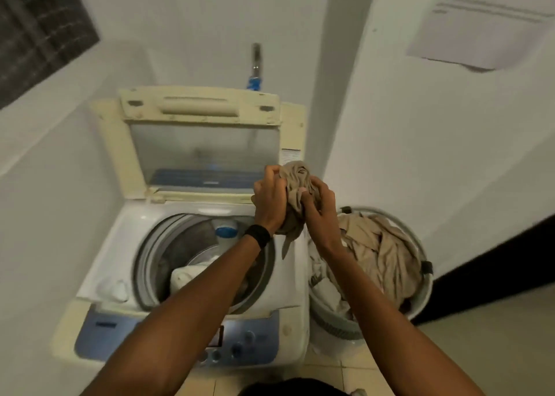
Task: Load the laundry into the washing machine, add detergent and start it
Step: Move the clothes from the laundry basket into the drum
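Beige garment, bunched, was held above the right edge of the open top-loading washing machine. Left hand and right hand each gripped its cloth with curled fingers. Laundry basket beside the machine held more beige clothes.

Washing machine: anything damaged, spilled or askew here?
No spill or breakage shows. The open lid is yellowed against the white top deck, likely just age. On the right wall, the paper notice curls away at its lower edge.
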### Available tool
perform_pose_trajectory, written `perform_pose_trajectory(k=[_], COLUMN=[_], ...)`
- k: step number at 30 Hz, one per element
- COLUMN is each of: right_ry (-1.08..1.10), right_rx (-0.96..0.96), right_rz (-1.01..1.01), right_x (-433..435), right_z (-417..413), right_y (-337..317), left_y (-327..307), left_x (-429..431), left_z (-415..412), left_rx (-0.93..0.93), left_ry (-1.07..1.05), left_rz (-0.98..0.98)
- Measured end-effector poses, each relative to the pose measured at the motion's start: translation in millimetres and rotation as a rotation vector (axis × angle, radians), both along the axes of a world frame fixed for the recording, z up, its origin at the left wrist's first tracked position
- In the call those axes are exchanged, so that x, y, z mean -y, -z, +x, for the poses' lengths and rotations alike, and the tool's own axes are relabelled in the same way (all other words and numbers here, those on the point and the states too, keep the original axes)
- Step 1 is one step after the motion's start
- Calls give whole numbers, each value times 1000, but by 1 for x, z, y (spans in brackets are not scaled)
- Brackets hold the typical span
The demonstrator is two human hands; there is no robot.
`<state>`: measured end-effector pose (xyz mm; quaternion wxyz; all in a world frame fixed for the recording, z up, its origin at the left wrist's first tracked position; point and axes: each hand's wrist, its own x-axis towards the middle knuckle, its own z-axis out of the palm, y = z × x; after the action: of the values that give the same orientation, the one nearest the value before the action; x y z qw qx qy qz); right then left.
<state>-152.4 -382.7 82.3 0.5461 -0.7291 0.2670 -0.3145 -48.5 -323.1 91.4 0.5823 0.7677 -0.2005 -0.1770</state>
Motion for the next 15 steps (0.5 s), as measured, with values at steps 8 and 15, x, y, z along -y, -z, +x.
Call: perform_pose_trajectory(k=[8,15], right_ry=[-171,-663], right_rx=[-98,-571], right_rz=[-87,-351], right_x=[-81,-75], right_z=[78,112], right_y=[41,66], left_y=[36,63], left_x=[-118,-174], left_z=[78,114], left_rx=[111,73], left_ry=[-160,3], left_rz=[142,693])
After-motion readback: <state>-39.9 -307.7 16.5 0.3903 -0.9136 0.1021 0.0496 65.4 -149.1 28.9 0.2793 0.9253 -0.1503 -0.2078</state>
